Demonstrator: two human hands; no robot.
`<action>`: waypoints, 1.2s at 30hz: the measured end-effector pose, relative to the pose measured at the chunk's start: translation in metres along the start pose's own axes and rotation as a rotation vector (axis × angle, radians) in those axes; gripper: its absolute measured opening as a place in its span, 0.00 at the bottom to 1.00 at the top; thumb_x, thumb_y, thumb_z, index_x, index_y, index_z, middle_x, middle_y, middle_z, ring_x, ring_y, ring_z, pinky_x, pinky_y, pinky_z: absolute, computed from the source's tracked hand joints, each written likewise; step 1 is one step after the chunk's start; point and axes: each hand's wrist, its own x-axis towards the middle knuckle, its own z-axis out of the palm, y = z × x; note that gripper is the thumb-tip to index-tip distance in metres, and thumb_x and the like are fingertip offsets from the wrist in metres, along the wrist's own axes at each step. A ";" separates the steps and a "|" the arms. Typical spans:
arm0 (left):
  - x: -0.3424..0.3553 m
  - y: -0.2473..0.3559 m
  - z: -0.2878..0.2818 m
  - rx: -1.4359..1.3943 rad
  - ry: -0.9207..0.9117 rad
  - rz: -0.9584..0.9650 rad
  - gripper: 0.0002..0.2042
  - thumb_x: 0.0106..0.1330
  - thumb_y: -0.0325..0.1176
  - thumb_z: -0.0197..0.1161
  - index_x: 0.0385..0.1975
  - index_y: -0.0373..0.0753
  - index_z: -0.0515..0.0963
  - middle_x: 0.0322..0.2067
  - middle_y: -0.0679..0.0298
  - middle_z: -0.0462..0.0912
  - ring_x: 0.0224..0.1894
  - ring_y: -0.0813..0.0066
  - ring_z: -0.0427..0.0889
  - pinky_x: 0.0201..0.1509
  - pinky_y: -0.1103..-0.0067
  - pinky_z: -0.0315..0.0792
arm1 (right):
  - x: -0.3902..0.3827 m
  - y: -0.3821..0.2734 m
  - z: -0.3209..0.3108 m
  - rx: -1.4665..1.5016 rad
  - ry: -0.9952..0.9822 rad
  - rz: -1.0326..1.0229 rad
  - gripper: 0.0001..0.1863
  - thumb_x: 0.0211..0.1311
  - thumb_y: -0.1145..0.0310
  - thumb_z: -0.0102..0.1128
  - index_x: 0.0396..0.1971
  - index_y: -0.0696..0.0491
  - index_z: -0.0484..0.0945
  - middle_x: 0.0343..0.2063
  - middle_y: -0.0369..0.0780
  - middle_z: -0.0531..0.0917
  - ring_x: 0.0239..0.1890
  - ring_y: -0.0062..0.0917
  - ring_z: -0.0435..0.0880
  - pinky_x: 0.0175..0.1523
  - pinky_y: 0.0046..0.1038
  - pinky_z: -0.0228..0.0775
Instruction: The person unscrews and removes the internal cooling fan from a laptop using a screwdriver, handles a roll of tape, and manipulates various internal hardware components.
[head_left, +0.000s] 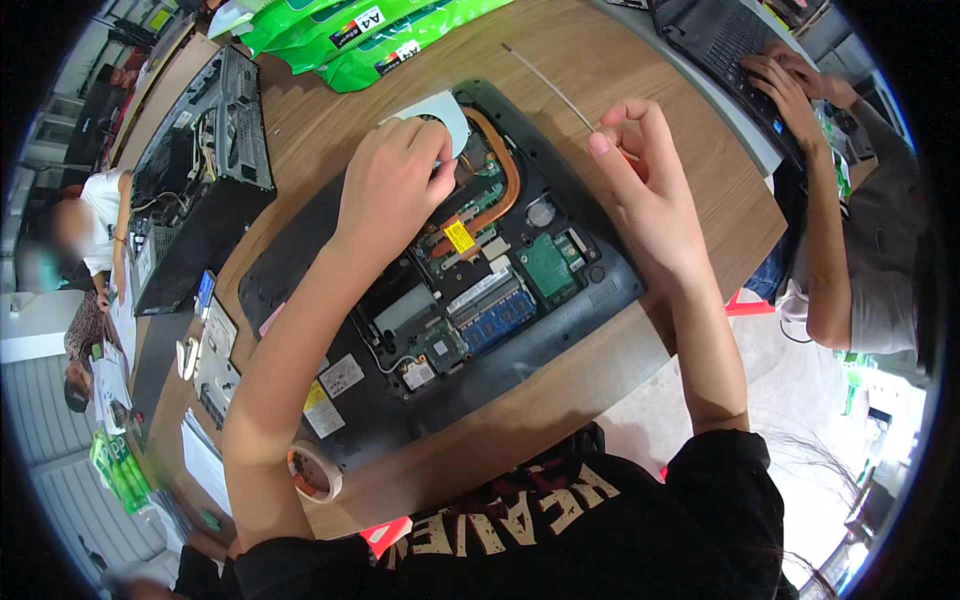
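1. Works at a brown wooden worktop [725,190].
2. Has the opened laptop [440,275] underside up, mid-worktop: probably stiff, moderately heavy, fragile inside; best lifted by its black casing [620,275].
3. Grasps a slim screwdriver [549,86] in the right hand [650,185].
4. Bends the left hand [395,175] over a pale rounded plate [445,110]; cannot tell whether pinching.

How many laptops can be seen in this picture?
2. One opened laptop lies underside up on the table, below the person's left hand; one black laptop is at upper right, under a co-worker's hands. Others may be hidden.
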 end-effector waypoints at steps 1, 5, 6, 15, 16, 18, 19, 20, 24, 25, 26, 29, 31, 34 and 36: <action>-0.001 -0.002 0.000 0.014 0.025 0.027 0.10 0.50 0.26 0.67 0.28 0.39 0.71 0.28 0.61 0.75 0.35 0.59 0.76 0.38 0.67 0.69 | 0.000 -0.003 0.001 0.001 -0.009 0.005 0.12 0.68 0.69 0.58 0.47 0.53 0.69 0.23 0.32 0.75 0.25 0.10 0.70 0.30 0.16 0.61; 0.005 -0.004 0.000 0.033 0.026 0.104 0.12 0.48 0.25 0.68 0.28 0.40 0.71 0.29 0.63 0.75 0.35 0.63 0.76 0.38 0.70 0.69 | 0.020 -0.010 -0.005 0.257 -0.222 0.113 0.12 0.68 0.71 0.57 0.48 0.53 0.67 0.28 0.28 0.72 0.27 0.07 0.65 0.29 0.14 0.55; 0.007 -0.006 0.000 0.030 0.021 0.098 0.12 0.48 0.25 0.68 0.28 0.40 0.71 0.29 0.63 0.75 0.35 0.63 0.76 0.38 0.70 0.69 | 0.028 -0.009 -0.006 0.181 -0.243 0.044 0.12 0.68 0.72 0.57 0.48 0.53 0.68 0.29 0.27 0.72 0.27 0.06 0.65 0.29 0.13 0.54; 0.022 -0.017 0.005 -0.043 -0.034 0.135 0.14 0.42 0.21 0.71 0.27 0.38 0.73 0.32 0.63 0.76 0.36 0.61 0.77 0.39 0.71 0.70 | 0.048 0.023 -0.021 -0.137 0.040 -0.126 0.11 0.69 0.75 0.53 0.49 0.56 0.69 0.32 0.32 0.74 0.31 0.10 0.69 0.34 0.13 0.60; 0.023 -0.018 0.005 -0.043 -0.006 0.157 0.14 0.42 0.21 0.71 0.27 0.38 0.73 0.32 0.63 0.76 0.36 0.61 0.77 0.39 0.71 0.70 | 0.048 0.020 -0.019 -0.041 0.023 -0.103 0.12 0.69 0.75 0.54 0.49 0.56 0.69 0.32 0.32 0.74 0.31 0.10 0.69 0.34 0.12 0.59; 0.021 -0.022 0.005 -0.054 -0.019 0.146 0.14 0.42 0.21 0.72 0.27 0.38 0.74 0.32 0.62 0.77 0.36 0.61 0.77 0.38 0.71 0.71 | 0.047 0.018 -0.016 -0.098 -0.004 -0.120 0.12 0.68 0.76 0.54 0.49 0.57 0.69 0.34 0.33 0.75 0.33 0.12 0.71 0.37 0.13 0.60; 0.023 -0.024 0.003 -0.061 -0.033 0.153 0.14 0.42 0.20 0.72 0.27 0.38 0.74 0.32 0.62 0.77 0.36 0.62 0.77 0.37 0.72 0.70 | 0.047 0.019 -0.017 -0.097 -0.001 -0.114 0.12 0.68 0.76 0.54 0.49 0.57 0.69 0.34 0.33 0.75 0.33 0.12 0.71 0.37 0.13 0.60; 0.024 -0.024 0.001 -0.069 -0.046 0.160 0.14 0.42 0.20 0.72 0.27 0.38 0.74 0.31 0.62 0.77 0.36 0.62 0.77 0.37 0.72 0.70 | 0.048 0.021 -0.017 -0.167 -0.013 -0.186 0.12 0.68 0.77 0.54 0.49 0.57 0.69 0.35 0.35 0.75 0.35 0.13 0.72 0.39 0.14 0.62; 0.025 -0.020 -0.007 -0.080 -0.102 0.114 0.14 0.43 0.19 0.72 0.26 0.38 0.73 0.32 0.62 0.77 0.35 0.61 0.77 0.38 0.72 0.70 | 0.047 0.026 -0.019 -0.273 -0.049 -0.331 0.13 0.66 0.78 0.55 0.50 0.59 0.68 0.38 0.38 0.76 0.40 0.17 0.74 0.45 0.16 0.65; 0.022 -0.019 -0.010 -0.077 -0.104 0.117 0.14 0.43 0.19 0.72 0.26 0.38 0.73 0.32 0.62 0.77 0.35 0.61 0.77 0.38 0.72 0.70 | 0.047 0.027 -0.018 -0.282 -0.057 -0.358 0.14 0.66 0.79 0.55 0.50 0.59 0.68 0.39 0.38 0.76 0.41 0.17 0.75 0.47 0.17 0.66; 0.018 -0.018 -0.014 -0.062 -0.136 0.076 0.14 0.42 0.21 0.71 0.26 0.39 0.73 0.31 0.63 0.76 0.35 0.62 0.76 0.38 0.72 0.69 | 0.047 0.026 -0.017 -0.277 -0.054 -0.341 0.13 0.65 0.79 0.55 0.49 0.59 0.69 0.39 0.38 0.77 0.41 0.18 0.75 0.47 0.17 0.66; 0.005 -0.007 -0.019 -0.043 -0.167 -0.005 0.14 0.42 0.23 0.70 0.27 0.40 0.72 0.30 0.65 0.74 0.34 0.63 0.75 0.40 0.71 0.67 | 0.047 0.025 -0.016 -0.315 -0.061 -0.356 0.12 0.64 0.80 0.56 0.47 0.60 0.70 0.39 0.39 0.77 0.40 0.18 0.76 0.47 0.18 0.67; -0.002 0.001 -0.019 -0.095 -0.187 -0.093 0.13 0.45 0.24 0.71 0.27 0.40 0.71 0.29 0.64 0.73 0.34 0.62 0.75 0.43 0.69 0.66 | 0.047 0.024 -0.015 -0.353 -0.058 -0.393 0.11 0.62 0.81 0.56 0.45 0.60 0.73 0.38 0.39 0.79 0.38 0.18 0.78 0.46 0.18 0.69; -0.003 0.003 -0.022 -0.051 -0.213 -0.104 0.14 0.45 0.25 0.73 0.27 0.39 0.73 0.33 0.61 0.77 0.39 0.60 0.75 0.43 0.70 0.68 | 0.048 0.023 -0.014 -0.396 -0.055 -0.457 0.10 0.62 0.80 0.56 0.44 0.60 0.73 0.38 0.40 0.80 0.37 0.19 0.79 0.45 0.19 0.70; -0.001 0.001 -0.027 -0.020 -0.197 -0.133 0.17 0.44 0.27 0.75 0.33 0.39 0.74 0.36 0.59 0.77 0.41 0.59 0.76 0.46 0.70 0.69 | 0.047 0.021 -0.014 -0.391 -0.044 -0.453 0.10 0.62 0.80 0.56 0.43 0.59 0.73 0.37 0.39 0.81 0.36 0.19 0.79 0.44 0.19 0.70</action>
